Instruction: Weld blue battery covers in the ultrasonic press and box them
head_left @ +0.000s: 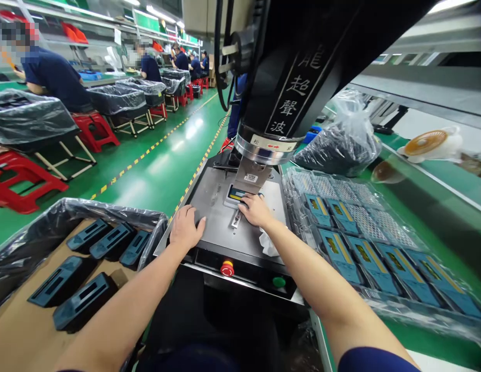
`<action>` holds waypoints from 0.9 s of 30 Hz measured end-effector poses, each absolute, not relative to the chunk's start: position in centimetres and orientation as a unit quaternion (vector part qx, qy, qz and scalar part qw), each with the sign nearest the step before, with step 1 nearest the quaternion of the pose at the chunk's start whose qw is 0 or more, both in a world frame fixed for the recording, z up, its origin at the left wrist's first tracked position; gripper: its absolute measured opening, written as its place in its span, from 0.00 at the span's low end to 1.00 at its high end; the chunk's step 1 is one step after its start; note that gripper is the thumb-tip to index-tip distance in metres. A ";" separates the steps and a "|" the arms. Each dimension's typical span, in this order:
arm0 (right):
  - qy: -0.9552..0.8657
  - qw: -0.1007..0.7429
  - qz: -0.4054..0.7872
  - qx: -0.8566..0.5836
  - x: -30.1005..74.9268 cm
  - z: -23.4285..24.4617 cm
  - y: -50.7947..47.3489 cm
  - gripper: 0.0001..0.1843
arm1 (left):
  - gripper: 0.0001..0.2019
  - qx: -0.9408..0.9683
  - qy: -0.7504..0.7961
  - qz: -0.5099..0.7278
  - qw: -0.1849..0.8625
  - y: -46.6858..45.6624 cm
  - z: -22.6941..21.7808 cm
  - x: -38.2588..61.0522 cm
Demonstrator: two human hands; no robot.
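My left hand (185, 226) lies flat, fingers together, on the left corner of the grey machine plate (213, 206), holding nothing. My right hand (255, 209) rests on the plate with its fingertips touching a small blue part (236, 194) seated in the fixture right under the metal press horn (251, 178). That hand is curled over the part's near edge; whether it grips is unclear. The black welding head (302, 77) with white characters hangs above.
A clear tray (302, 227) of several blue parts lies to the right, with a plastic bag (337, 144) behind it. A lined box (15, 320) with dark blue casings is at left. A red stop button (227, 268) and green button (279, 282) face me. Seated workers are far left.
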State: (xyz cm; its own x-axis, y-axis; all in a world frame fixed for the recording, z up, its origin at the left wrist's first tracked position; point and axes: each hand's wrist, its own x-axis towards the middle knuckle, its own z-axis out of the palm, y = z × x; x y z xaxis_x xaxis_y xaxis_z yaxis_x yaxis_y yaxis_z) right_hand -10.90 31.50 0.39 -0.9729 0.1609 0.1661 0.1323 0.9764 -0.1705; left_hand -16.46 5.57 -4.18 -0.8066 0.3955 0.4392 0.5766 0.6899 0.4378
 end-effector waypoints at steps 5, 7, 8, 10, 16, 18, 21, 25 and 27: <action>-0.986 0.114 0.073 -0.099 -10.4 0.9 30.5 0.22 | 0.18 -0.273 -0.896 -0.298 0.184 5.6 -4.2 -16.5; -0.979 0.160 0.075 -0.106 -9.0 1.2 29.8 0.23 | 0.16 -0.279 -0.890 -0.298 0.202 5.6 -3.9 -16.4; -0.973 0.193 0.080 -0.098 -8.1 1.3 29.3 0.23 | 0.16 -0.282 -0.887 -0.298 0.211 5.5 -3.8 -16.2; -0.960 0.249 0.111 -0.059 -5.5 1.4 28.1 0.18 | 0.15 -0.287 -0.882 -0.298 0.226 5.1 -3.9 -15.7; -0.956 0.230 0.176 -0.034 5.1 -0.5 25.6 0.18 | 0.23 -0.325 -0.863 -0.278 0.269 1.6 -8.0 -10.1; -0.955 0.224 0.184 -0.058 7.8 -1.9 25.6 0.21 | 0.29 -0.339 -0.865 -0.256 0.265 0.2 -10.3 -7.8; -0.948 0.241 0.181 -0.101 9.9 -4.2 26.0 0.22 | 0.35 -0.333 -0.887 -0.215 0.236 -1.2 -12.9 -5.4; -0.939 0.304 0.142 -0.081 10.1 -6.3 26.3 0.20 | 0.36 -0.331 -0.906 -0.162 0.208 -1.7 -13.8 -4.9; -0.935 0.327 0.125 -0.055 9.9 -6.8 26.2 0.19 | 0.35 -0.332 -0.910 -0.146 0.201 -1.7 -13.5 -5.1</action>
